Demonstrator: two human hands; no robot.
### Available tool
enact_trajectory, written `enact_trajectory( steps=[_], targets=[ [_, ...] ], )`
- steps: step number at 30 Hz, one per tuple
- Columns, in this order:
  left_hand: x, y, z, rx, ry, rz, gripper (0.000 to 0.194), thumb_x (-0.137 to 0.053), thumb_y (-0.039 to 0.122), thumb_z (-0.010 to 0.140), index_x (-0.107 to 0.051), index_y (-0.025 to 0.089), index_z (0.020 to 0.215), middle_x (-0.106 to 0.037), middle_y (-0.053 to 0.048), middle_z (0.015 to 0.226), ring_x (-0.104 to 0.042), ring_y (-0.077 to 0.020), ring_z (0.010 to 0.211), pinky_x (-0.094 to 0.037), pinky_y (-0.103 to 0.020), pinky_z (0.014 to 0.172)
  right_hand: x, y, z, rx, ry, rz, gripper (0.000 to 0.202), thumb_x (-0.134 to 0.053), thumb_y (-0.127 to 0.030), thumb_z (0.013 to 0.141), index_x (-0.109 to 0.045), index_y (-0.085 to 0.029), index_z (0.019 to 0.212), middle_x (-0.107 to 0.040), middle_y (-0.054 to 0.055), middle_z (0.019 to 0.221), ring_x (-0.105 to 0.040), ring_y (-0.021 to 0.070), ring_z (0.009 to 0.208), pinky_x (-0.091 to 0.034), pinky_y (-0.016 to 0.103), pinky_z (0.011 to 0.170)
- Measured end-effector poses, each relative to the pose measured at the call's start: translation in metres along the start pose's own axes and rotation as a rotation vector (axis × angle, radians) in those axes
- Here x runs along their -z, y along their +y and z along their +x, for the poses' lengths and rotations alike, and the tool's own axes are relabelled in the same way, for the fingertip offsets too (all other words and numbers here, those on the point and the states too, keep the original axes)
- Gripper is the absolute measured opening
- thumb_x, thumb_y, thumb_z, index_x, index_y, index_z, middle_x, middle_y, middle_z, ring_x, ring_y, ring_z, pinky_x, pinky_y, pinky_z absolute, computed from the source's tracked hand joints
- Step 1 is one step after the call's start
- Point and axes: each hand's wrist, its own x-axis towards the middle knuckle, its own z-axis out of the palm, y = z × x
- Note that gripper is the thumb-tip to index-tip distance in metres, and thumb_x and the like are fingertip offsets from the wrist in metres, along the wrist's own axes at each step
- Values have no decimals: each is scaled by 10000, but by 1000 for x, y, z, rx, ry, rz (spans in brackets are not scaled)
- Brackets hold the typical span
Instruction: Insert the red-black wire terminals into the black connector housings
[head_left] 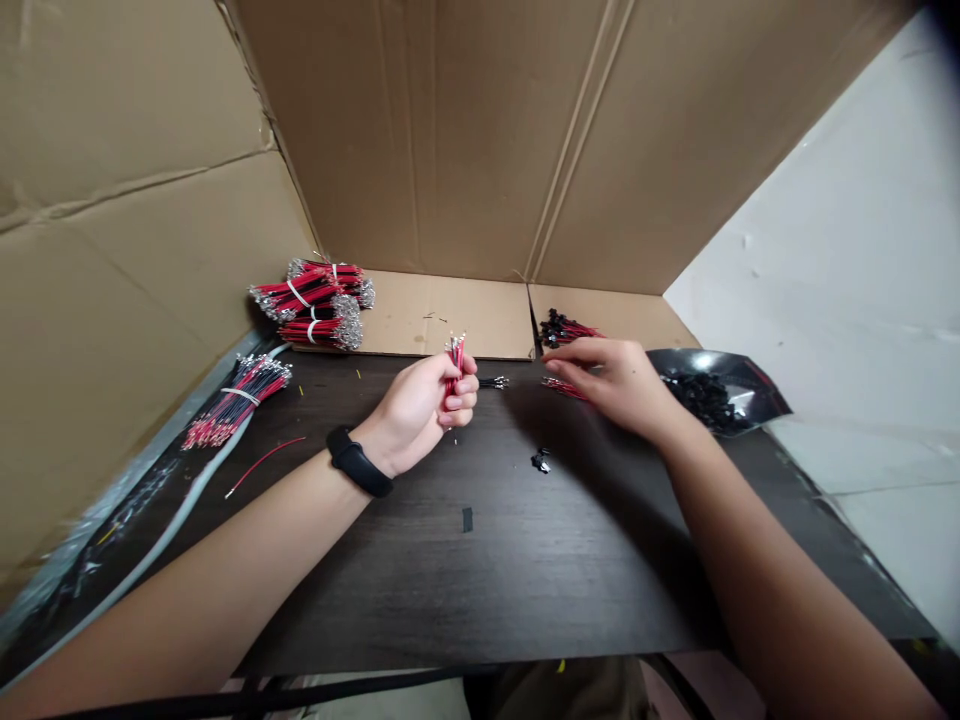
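My left hand (435, 405) is closed around a small bunch of red wires (455, 360), whose metal-tipped ends stick up above the fist. My right hand (611, 385) hovers over the table's far side with the fingers stretched and slightly apart, and I see nothing between them. Beneath it lie loose red wires (561, 387) with metal ends, partly covered by the hand. Just beyond its fingertips is a pile of wires with black connectors (564, 328). Between the hands, black wires (495, 383) with metal tips lie on the table, partly hidden behind my left fist.
Banded red-and-black wire bundles (315, 305) are stacked at the back left, with another bundle (238, 400) nearer. A black tray (761, 385) of small black parts stands right. Small connectors (541, 461), a single red wire (262, 463) and a grey cable (176, 520) lie about. Cardboard (450, 130) walls the back.
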Motion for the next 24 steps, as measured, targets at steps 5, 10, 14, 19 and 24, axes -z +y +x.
enact_trajectory(
  steps=[5, 10, 14, 19, 24],
  targets=[
    [-4, -8, -3, 0, -163, 224, 39, -533, 126, 968, -561, 152, 970, -484, 10, 766, -377, -59, 554, -238, -147, 448, -41, -41, -5, -165, 45, 482, 236, -700, -388, 934, -812, -183, 968, -787, 46, 827, -671, 171, 723, -502, 320, 693],
    [-4, -11, -5, -26, -252, 417, 121, -572, 272, 1027, -541, 170, 971, -536, 13, 792, -297, -38, 524, -211, -138, 441, -61, -42, -9, -297, 88, 751, 264, -811, -413, 837, -813, -191, 978, -781, 43, 911, -614, 142, 749, -487, 306, 709],
    [0, -12, -3, -60, -240, 518, 225, -607, 356, 1025, -570, 154, 933, -552, 11, 775, -283, -31, 524, -207, -140, 448, -61, -42, -9, -327, 131, 806, 247, -871, -403, 767, -810, -199, 892, -748, 18, 831, -574, 126, 707, -448, 293, 667],
    [1, -14, -2, -47, -235, 515, 302, -623, 401, 1016, -581, 144, 863, -547, 11, 748, -282, -30, 516, -198, -155, 446, -62, -45, -9, -324, 140, 899, 232, -892, -390, 739, -781, -194, 795, -706, -4, 734, -554, 110, 649, -445, 280, 641],
    [-2, -15, -3, -58, -237, 434, 225, -603, 356, 1024, -630, 145, 950, -591, -1, 779, -289, -27, 499, -191, -159, 445, -62, -42, -9, -300, 179, 872, 183, -869, -358, 773, -788, -195, 794, -705, -1, 723, -562, 112, 647, -456, 286, 648]
  ],
)
